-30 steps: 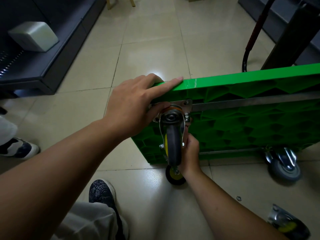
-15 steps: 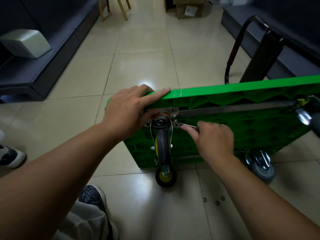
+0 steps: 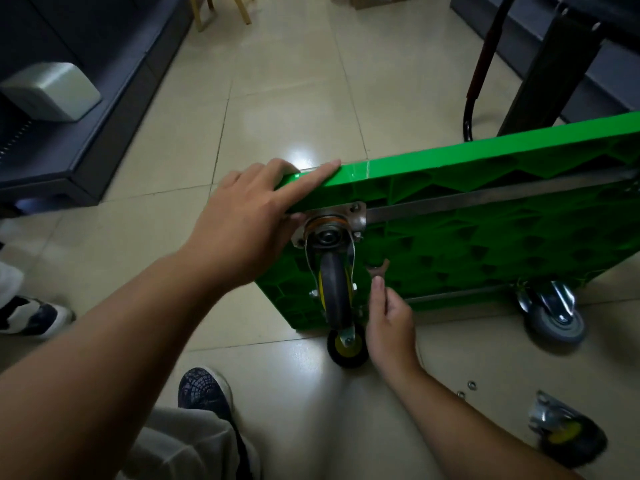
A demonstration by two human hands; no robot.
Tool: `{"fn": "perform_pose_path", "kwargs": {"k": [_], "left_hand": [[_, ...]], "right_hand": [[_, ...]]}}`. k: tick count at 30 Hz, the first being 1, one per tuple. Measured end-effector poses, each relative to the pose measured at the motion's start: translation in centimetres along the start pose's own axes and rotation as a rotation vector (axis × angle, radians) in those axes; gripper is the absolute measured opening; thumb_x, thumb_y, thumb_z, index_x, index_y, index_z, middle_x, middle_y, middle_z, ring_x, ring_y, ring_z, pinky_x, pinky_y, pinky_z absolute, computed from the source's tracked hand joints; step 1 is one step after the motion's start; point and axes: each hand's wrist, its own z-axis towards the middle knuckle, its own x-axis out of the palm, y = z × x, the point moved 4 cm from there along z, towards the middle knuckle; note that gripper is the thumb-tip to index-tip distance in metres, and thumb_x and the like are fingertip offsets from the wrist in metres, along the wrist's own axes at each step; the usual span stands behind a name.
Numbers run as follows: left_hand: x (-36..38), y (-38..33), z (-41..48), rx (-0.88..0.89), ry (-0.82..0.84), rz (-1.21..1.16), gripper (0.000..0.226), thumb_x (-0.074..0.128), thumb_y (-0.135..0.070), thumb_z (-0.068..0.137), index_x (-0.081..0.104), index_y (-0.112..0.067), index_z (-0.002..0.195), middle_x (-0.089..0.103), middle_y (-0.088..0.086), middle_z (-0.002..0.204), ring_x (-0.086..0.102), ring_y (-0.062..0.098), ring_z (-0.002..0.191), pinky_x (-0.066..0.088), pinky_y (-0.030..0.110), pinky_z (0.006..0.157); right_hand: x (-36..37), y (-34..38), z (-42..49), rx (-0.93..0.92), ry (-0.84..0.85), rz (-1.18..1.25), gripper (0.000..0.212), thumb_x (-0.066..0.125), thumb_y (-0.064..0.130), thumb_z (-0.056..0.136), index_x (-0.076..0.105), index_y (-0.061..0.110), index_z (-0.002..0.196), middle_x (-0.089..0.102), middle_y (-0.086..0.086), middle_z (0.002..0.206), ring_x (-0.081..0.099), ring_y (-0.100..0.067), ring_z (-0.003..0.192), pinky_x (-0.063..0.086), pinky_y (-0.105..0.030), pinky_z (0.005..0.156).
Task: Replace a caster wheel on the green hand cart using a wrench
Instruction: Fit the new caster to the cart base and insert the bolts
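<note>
Green hand cart point(image 3: 502, 237), tipped on edge; left hand point(image 3: 242, 223) rests on top rim. Right hand point(image 3: 391, 323) pinches wrench point(image 3: 377, 268) beside caster wheel point(image 3: 334, 292).

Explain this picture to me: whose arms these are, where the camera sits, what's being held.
No machine here: a person wears one camera on the head, looking down at their own arms. The left hand rests on the top edge of the green hand cart, tipped on its side on the tiled floor. The right hand pinches a small wrench beside the mounted caster wheel. At lower right on the floor lie a loose caster and a few small washers or nuts.
</note>
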Motion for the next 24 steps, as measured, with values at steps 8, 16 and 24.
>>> {"fn": "perform_pose_path", "kwargs": {"k": [8, 16, 24], "left_hand": [[-0.3, 0.6, 0.3, 0.057, -0.011, -0.019, 0.068, 0.048, -0.039, 0.099, 0.024, -0.04, 0.162, 0.058, 0.012, 0.125, 0.056, 0.032, 0.099, 0.046, 0.043, 0.075], [-0.3, 0.5, 0.3, 0.054, -0.02, -0.025, 0.067, 0.049, -0.037, 0.1, 0.024, -0.039, 0.163, 0.058, 0.011, 0.124, 0.055, 0.031, 0.099, 0.042, 0.04, 0.074], [-0.4, 0.1, 0.0, 0.031, -0.025, -0.01, 0.069, 0.05, -0.036, 0.1, 0.022, -0.039, 0.163, 0.057, 0.01, 0.126, 0.054, 0.029, 0.101, 0.035, 0.036, 0.076]], "right_hand": [[3.7, 1.5, 2.1, 0.12, 0.059, 0.251, 0.042, 0.047, 0.042, 0.104, 0.056, 0.014, 0.074, 0.053, -0.003, 0.065, 0.052, -0.022, 0.063, 0.044, -0.037, 0.058], [5.0, 2.7, 2.2, 0.365, 0.15, 0.524, 0.041, 0.047, 0.039, 0.102, 0.06, 0.0, 0.096, 0.053, -0.023, 0.087, 0.054, -0.039, 0.085, 0.042, -0.042, 0.075], [5.4, 1.8, 2.0, 0.39, 0.22, 0.612, 0.038, 0.033, 0.028, 0.11, 0.062, 0.007, 0.098, 0.062, -0.008, 0.078, 0.065, -0.021, 0.068, 0.054, -0.026, 0.056]]}}
